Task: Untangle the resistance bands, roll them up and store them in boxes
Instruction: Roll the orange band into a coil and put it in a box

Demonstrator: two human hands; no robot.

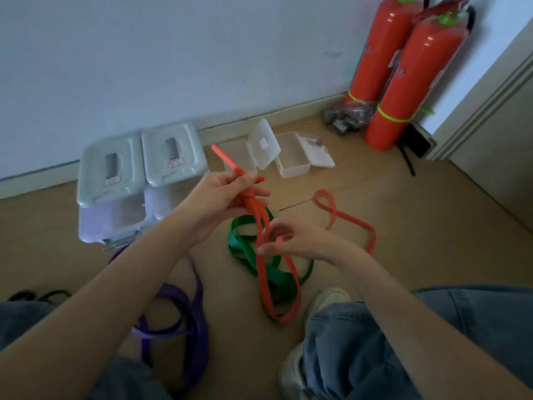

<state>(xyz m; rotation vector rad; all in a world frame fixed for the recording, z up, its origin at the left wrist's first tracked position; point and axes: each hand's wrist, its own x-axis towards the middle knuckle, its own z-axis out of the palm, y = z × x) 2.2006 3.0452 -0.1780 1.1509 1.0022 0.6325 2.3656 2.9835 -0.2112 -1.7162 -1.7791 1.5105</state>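
Landmark is the knot in the orange band (251, 197). Far left of it, two grey-lidded storage bins (115, 168) side by side against the wall, each lid with a small label, writing too blurred to read; the right bin's label has a red outline. Below-left of the knot, one purple band (196, 321) lies in loose loops on the wood floor (375, 197), long axis running roughly toward the person. Left hand (227, 194) sits right at the knot, fingers closed around the orange band just above it; a short stiff end sticks up and left past the fist toward the wall. From the knot the orange band hangs down toward the person as a long double loop, long axis near vertical in the view. Directly under it, one green band (245, 252) is heaped on the floor, the orange loop lying across it. Right hand (291, 238), below-right of the knot, thumb and fingertips pinched on an orange strand. Another orange run curls in a small loop on the floor to the right of the knot. Behind the knot, two small clear boxes (294, 157), both lids open. Far upper right, two red fire extinguishers (403, 82) with yellow-green ties; label text unreadable. Three bands counted: purple, green, orange.
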